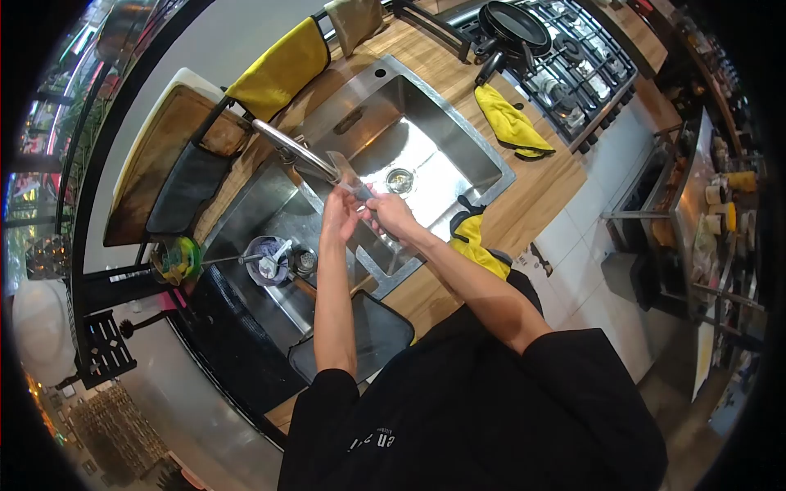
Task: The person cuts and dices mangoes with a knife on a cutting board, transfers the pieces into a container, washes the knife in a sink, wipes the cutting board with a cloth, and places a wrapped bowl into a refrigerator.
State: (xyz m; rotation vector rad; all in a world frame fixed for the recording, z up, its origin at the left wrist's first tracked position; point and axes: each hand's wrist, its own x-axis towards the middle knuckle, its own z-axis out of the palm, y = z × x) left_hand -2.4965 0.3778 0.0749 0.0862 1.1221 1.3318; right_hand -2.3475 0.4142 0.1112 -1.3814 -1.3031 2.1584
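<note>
Both hands meet below the tap [299,151], over the divider between two steel basins. In them is a flat, shiny, blade-like utensil [345,170] with a grey handle; its exact kind is unclear. My right hand [391,214] is closed round the handle end. Curled fingers of my left hand [338,214] touch the same utensil from the other side, partly hidden. The right basin [450,147] shows a round drain [399,180]. Down in the left basin sit a pot [266,262] with pale lilac contents and a small round metal piece [304,262].
Yellow cloths hang behind the sink [282,69], lie on the wooden counter [512,123] and hang at the front edge [475,241]. Pans [516,29] sit on the gas stove [573,74]. Cutting boards [164,155] lean behind. A dark tray [352,340] lies across the left basin's front.
</note>
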